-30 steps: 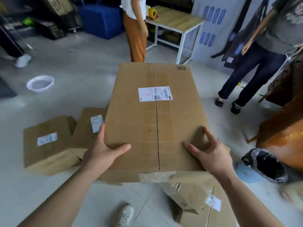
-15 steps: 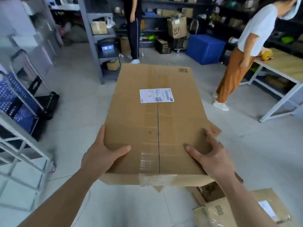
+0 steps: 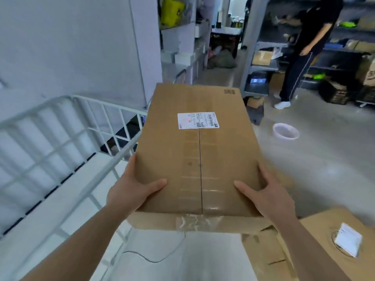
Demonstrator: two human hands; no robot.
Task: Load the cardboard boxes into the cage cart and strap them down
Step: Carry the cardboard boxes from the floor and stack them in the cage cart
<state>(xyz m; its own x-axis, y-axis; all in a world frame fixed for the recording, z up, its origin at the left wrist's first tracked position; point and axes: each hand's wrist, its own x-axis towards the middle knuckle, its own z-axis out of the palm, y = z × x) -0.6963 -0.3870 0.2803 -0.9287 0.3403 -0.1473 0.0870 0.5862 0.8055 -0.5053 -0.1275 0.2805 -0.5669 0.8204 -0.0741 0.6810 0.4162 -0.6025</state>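
Item in hand: large brown cardboard box (image 3: pixel 194 159), centre seam taped, white shipping label (image 3: pixel 198 120) on top, held at centre frame. Left hand (image 3: pixel 132 191) and right hand (image 3: pixel 267 197): each grip is clamped on a near corner, thumb on top, fingers along the side. White metal cage cart (image 3: pixel 113 105) stands at left, just beside the box. Second brown cardboard box (image 3: pixel 328 226) lies at lower right.

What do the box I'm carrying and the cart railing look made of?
Box: matte brown cardboard, likely corrugated, with a clear-taped centre seam and paper label. Cart railing: probably metal, painted or coated white, judging by its thin rigid bars; blur leaves the finish unclear.
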